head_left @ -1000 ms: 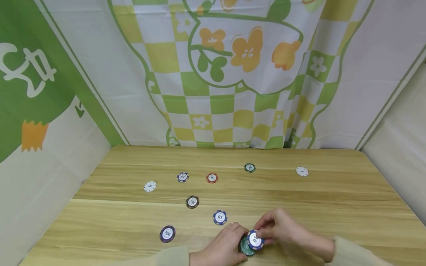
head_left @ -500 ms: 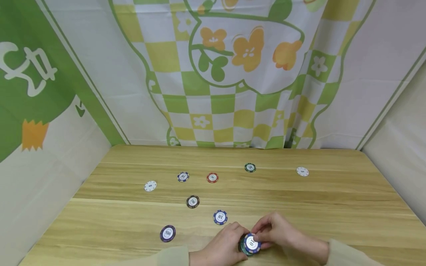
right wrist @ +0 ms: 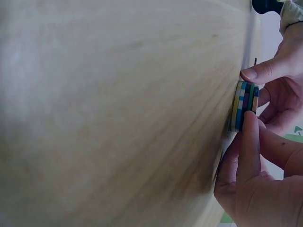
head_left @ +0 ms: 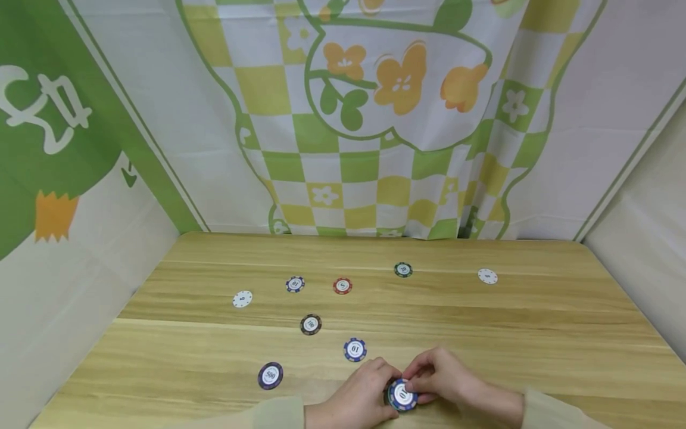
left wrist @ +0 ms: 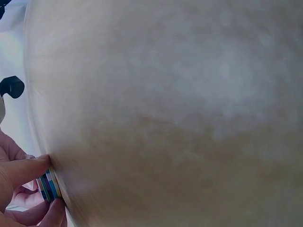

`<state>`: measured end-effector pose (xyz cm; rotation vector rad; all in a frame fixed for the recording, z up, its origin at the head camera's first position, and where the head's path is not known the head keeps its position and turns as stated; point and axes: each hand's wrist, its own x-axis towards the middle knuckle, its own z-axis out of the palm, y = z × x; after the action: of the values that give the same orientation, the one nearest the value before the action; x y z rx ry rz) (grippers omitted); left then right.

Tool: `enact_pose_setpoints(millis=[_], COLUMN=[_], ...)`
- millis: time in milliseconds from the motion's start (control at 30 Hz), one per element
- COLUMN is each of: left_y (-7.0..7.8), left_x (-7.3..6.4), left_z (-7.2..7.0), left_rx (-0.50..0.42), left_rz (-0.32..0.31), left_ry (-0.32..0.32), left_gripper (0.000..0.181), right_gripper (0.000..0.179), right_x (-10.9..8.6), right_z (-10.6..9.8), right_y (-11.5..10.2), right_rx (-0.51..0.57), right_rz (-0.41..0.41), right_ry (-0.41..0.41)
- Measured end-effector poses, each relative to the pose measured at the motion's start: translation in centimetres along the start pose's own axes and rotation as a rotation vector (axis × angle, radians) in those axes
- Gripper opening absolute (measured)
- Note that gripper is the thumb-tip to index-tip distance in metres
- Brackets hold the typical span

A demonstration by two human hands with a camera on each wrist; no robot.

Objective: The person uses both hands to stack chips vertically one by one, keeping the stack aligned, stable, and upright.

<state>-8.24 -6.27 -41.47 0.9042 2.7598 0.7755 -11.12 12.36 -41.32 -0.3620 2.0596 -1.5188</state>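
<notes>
A short stack of poker chips [right wrist: 242, 106] stands on the table, its colored edges showing in both wrist views. My left hand [head_left: 358, 396] grips the stack from the left, thumb and fingers curled round its side. On top lies a blue-and-white poker chip [head_left: 401, 397] marked 10, lined up over the chips below. My right hand [head_left: 443, 379] pinches this top chip at its right edge, with the thumb over its face. Most of the lower chips are hidden beneath it in the head view. Just beyond the left hand lies another blue 10 chip [head_left: 355, 350].
Loose chips lie flat on the wooden table [head_left: 536, 333]: a purple 500 [head_left: 270, 376], a black 100 [head_left: 311, 325], a red 5 [head_left: 343, 286], a green 20 [head_left: 404, 270], a blue 10 [head_left: 295, 284], and white ones at left [head_left: 242, 299] and right [head_left: 488, 276]. A patterned curtain [head_left: 359, 167] hangs behind.
My right hand has brought the blue 10 chip left and down onto the stack, covering the green chip that showed before. The left hand has stayed around the stack.
</notes>
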Motion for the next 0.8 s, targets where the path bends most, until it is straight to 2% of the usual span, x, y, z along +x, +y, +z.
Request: enact_pose_setpoints(millis=[433,567,700,800], left_y=[-0.2,-0.2,-0.2,-0.2], left_x=[-0.1,-0.1,-0.1,-0.1], left_z=[0.1,0.2,0.2,0.3], left_rx=[0.015,0.042,0.060,0.056], left_rz=[0.033,0.055,0.068,0.064], left_ry=[0.042,0.066,0.080,0.072], left_gripper=[0.041,0.040,0.040,0.041], right_gripper=[0.012,0.016,0.021,0.022], right_x=[0.1,0.3,0.7,1.0], right_z=[0.3,-0.3,-1.6,-2.6], right_y=[-0.4,-0.9,-1.5,-1.9], right_rx=[-0.075,-0.092,-0.272,-0.475], right_rz=[0.007,0.011,-0.094,-0.212], right_ry=[0.011,-0.012,-0.004,0.042])
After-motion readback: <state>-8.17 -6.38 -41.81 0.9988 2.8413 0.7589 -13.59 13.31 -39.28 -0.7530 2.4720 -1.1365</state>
